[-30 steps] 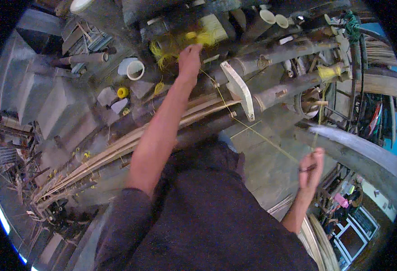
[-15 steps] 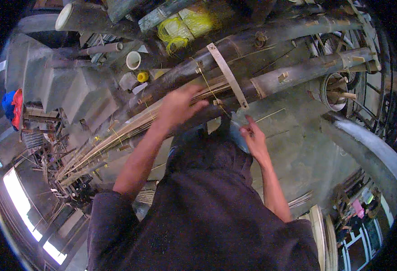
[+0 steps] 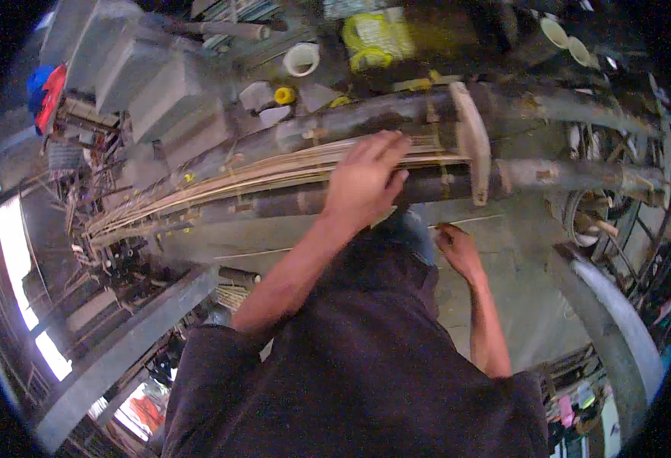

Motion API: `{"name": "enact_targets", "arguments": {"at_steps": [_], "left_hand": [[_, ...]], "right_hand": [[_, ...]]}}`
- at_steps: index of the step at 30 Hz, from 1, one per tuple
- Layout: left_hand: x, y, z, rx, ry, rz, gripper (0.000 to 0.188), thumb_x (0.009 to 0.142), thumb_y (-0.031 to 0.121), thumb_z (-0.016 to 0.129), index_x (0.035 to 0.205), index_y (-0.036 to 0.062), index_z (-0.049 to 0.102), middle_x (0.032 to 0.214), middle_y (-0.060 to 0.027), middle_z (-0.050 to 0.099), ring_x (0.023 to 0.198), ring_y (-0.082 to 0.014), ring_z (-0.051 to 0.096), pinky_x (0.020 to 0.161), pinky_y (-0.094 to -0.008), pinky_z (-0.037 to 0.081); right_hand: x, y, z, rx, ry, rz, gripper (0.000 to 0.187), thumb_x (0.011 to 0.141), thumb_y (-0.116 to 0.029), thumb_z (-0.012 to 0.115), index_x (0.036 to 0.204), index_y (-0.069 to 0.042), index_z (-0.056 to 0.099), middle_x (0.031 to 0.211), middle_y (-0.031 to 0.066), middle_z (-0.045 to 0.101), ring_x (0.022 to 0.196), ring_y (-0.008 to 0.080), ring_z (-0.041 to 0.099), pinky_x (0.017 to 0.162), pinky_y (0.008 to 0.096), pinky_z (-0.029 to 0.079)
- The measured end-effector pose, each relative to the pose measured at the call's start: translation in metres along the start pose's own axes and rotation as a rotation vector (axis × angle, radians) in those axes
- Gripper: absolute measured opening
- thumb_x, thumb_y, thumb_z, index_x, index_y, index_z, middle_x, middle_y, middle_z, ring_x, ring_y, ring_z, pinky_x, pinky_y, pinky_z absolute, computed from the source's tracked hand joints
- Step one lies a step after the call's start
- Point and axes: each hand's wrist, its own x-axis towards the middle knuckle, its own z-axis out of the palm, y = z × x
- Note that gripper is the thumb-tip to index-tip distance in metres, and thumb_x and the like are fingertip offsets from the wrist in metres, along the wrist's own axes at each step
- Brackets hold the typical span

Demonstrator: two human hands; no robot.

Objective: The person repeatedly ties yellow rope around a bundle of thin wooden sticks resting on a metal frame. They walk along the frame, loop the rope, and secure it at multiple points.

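Note:
My left hand point(image 3: 362, 179) lies over a long bundle of thin pale strips point(image 3: 274, 169), its fingers stretched across them and the thumb apart. The strips fan out to the far left and run between two dark round poles point(image 3: 427, 183). Yellowish ties point(image 3: 232, 162) cross the bundle at intervals. A flat wooden crosspiece point(image 3: 473, 145) spans the poles to the right of my left hand. My right hand point(image 3: 456, 248) hangs beside my thigh, below the crosspiece and apart from it. Its fingers are curled together; what they hold, if anything, is too blurred to make out.
Beyond the poles are a white round tub point(image 3: 301, 59), a small yellow container point(image 3: 284, 95) and a bundle of yellow cord point(image 3: 370, 46). Grey concrete blocks point(image 3: 152, 99) rise at the back left. A bucket with wooden pieces point(image 3: 583, 217) stands on the right.
The view has turned and shifted. My left hand has slid right along the strips, closer to the crosspiece. My right hand has drawn away from the crosspiece's near end.

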Motion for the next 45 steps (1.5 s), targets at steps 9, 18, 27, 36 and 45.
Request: {"name": "enact_targets", "arguments": {"at_steps": [9,18,27,36,45], "left_hand": [[-0.133,-0.209,-0.168,-0.238,0.447,-0.405,0.032,0.092,0.019,0.059,0.120,0.0043,0.060,0.114,-0.0111,0.066,0.107,-0.0206,0.061,0.094,-0.0330,0.045],[-0.170,-0.261,-0.143,-0.333,0.070,-0.197,0.039,0.090,0.019,0.059,0.127,0.0057,0.055,0.120,-0.0153,0.063,0.109,-0.0299,0.060,0.098,-0.0385,0.044],[-0.185,-0.252,-0.104,-0.636,0.294,-0.211,0.041,0.077,0.032,0.071,0.111,0.0090,0.063,0.102,-0.0131,0.065,0.099,-0.0315,0.061,0.087,-0.0427,0.046],[-0.177,-0.258,-0.092,-0.020,0.199,-0.153,0.025,0.089,0.031,0.059,0.084,0.0103,0.072,0.086,-0.0127,0.069,0.077,-0.0334,0.064,0.073,-0.0434,0.049],[-0.178,-0.263,-0.089,0.032,0.180,-0.182,0.019,0.087,0.026,0.062,0.092,0.0097,0.071,0.082,-0.0138,0.068,0.078,-0.0344,0.064,0.070,-0.0430,0.049]], "right_hand": [[-0.017,-0.145,0.033,0.255,-0.224,0.078,0.049,0.088,-0.024,0.062,0.131,-0.004,0.051,0.120,0.0158,0.060,0.111,0.0312,0.058,0.095,0.0407,0.045],[0.089,-0.305,0.225,0.556,-0.180,-0.130,0.026,0.094,-0.024,0.056,0.103,-0.002,0.067,0.102,0.0158,0.068,0.099,0.0306,0.063,0.096,0.0405,0.044],[0.148,-0.513,0.123,-0.821,-0.072,-1.160,0.006,0.068,-0.015,0.063,0.072,-0.015,0.067,0.071,0.0027,0.063,0.088,0.0224,0.062,0.102,0.0497,0.038],[0.278,-0.487,0.099,-0.419,-0.134,-0.115,0.069,0.092,-0.060,0.043,0.123,0.000,0.058,0.126,0.0250,0.056,0.121,0.0380,0.051,0.102,0.0433,0.040],[0.124,-0.387,0.160,0.246,-0.123,-0.651,0.012,0.085,-0.015,0.057,0.077,-0.006,0.056,0.063,0.0096,0.054,0.059,0.0287,0.057,0.058,0.0409,0.047]]}}
